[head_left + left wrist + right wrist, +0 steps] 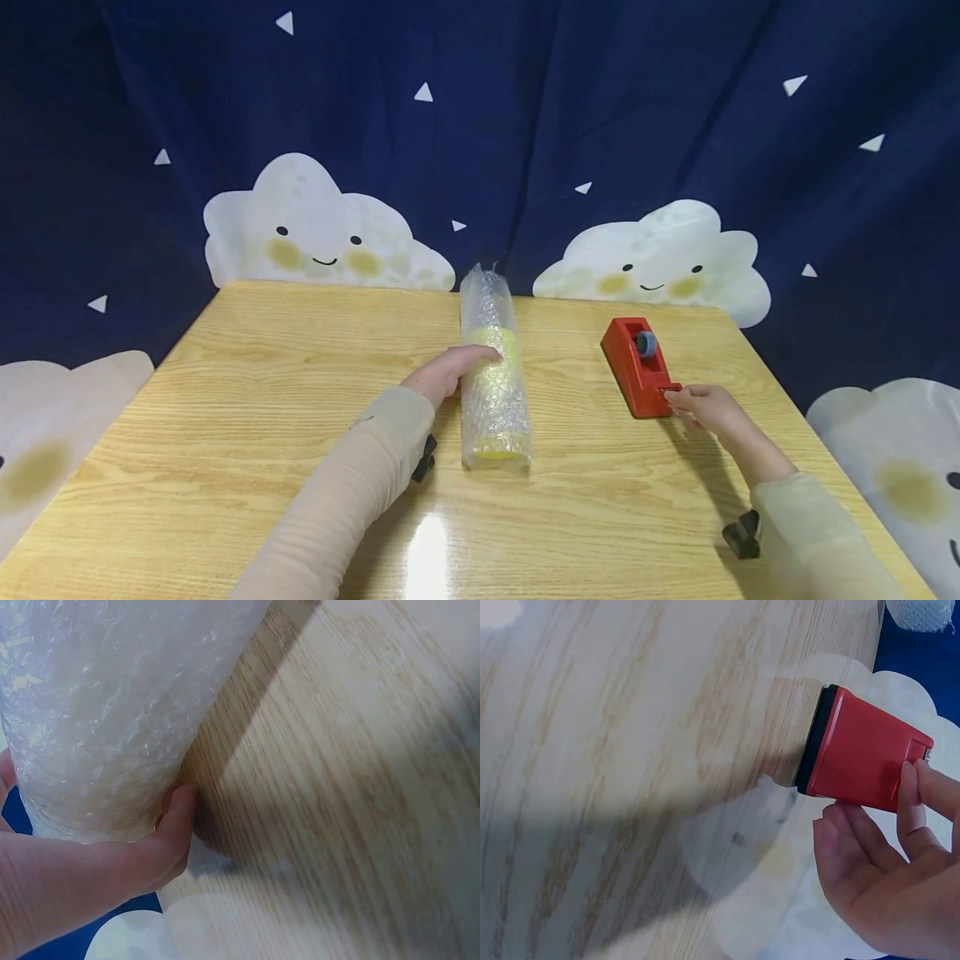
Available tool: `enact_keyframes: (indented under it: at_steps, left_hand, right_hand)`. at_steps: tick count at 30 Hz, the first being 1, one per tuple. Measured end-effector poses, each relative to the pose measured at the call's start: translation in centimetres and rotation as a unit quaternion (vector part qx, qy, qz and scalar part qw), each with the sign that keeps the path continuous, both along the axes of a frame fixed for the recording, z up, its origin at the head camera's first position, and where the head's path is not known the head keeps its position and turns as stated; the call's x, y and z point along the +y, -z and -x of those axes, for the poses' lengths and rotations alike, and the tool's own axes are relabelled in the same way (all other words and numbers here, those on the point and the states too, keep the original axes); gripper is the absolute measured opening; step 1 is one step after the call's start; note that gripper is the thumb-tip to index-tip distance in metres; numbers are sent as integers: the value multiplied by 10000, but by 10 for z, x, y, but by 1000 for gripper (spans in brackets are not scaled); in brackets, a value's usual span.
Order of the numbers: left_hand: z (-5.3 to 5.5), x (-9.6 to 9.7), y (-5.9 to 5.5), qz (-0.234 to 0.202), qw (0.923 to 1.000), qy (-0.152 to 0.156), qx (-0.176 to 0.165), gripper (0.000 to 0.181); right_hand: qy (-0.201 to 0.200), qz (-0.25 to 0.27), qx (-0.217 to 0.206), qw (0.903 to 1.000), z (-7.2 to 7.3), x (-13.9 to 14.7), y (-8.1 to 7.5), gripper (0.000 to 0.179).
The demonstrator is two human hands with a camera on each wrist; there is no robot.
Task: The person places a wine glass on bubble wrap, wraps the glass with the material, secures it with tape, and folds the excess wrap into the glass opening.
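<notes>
Checking hands first, we see the left hand (453, 369) gripping a long cylinder wrapped in clear bubble wrap (491, 400), yellow showing through the plastic. Hand comes in from the cylinder's left side, around mid-length, one digit on top. In the left wrist view we see digits bent at both sides of the wrap, so span is about the cylinder's width. Cylinder lies lengthwise, near the middle of the light wood-grain table (330, 350), far end near the back edge.

Right hand (712, 410): thumb and a finger nearly together, narrow pinch at the front end of a red box-shaped tape dispenser with a black base (637, 379). We cannot tell if tape sits between the fingertips. Other fingers bend beside the dispenser's lower side. Dispenser stands on the table, right of the cylinder and well apart from it; a small blue roll (646, 344) sits in its slot.

We note pale sleeves (360, 475) on both arms, plus a navy curtain with smiling clouds (487, 125) behind.
</notes>
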State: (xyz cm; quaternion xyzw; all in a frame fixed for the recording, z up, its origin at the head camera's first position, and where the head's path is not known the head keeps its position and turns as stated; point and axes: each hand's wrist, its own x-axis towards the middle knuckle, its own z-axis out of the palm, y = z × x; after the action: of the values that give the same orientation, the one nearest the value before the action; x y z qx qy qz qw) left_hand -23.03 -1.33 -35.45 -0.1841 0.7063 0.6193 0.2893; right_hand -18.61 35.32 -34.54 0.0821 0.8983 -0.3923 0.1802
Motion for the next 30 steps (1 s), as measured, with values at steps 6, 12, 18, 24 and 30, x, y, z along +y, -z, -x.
enact_keyframes:
  at_steps: [6, 12, 18, 24, 30]
  left_hand:
    - [0, -1, -1, 24, 10000, 31, -10, 87]
    - [0, 0, -1, 43, 10000, 47, -17, 87]
    - [0, 0, -1, 62, 10000, 62, -11, 89]
    - [1, 0, 0, 30, 10000, 55, -39, 87]
    - [0, 1, 0, 21, 10000, 40, -52, 87]
  right_hand:
    - [8, -141, -53, 9999, 3, -1, -2, 32]
    - [-25, -180, -64, 9998, 4, 0, -4, 32]
    - [-86, -340, -97, 9993, 4, 0, -3, 31]
    - [-134, -321, -67, 9994, 4, 0, -2, 33]
    - [-169, -308, -51, 9994, 3, 0, -3, 33]
